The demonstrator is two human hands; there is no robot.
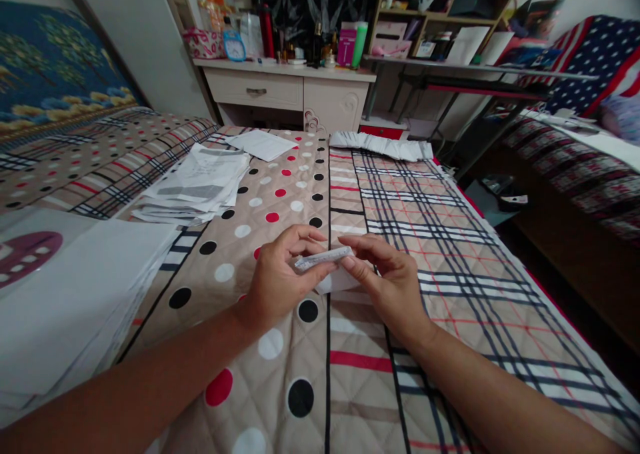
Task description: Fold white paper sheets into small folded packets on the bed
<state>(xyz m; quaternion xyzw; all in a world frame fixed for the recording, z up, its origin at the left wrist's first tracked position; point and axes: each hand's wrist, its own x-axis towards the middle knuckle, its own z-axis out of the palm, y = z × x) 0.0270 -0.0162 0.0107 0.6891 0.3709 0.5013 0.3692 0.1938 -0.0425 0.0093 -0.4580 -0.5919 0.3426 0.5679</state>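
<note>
A small piece of folded white paper [324, 258] is held just above the bed, with a thin flap hanging below it. My left hand [285, 267] grips its left end, thumb along the near edge and fingers behind. At the right end my right hand [387, 277] pinches it between thumb and fingers. To the left on the bed lies a stack of printed papers [193, 181], with a loose white sheet [263, 145] beyond it. A row of folded white paper pieces [381, 146] lies along the far edge of the bed.
Nearer on the left is a big stack of white sheets [90, 274] on the patterned bedspread [280, 374]. Past the bed stands a white dresser [255, 87] crowded with bottles and boxes. A metal-legged desk [480, 67] is at the far right.
</note>
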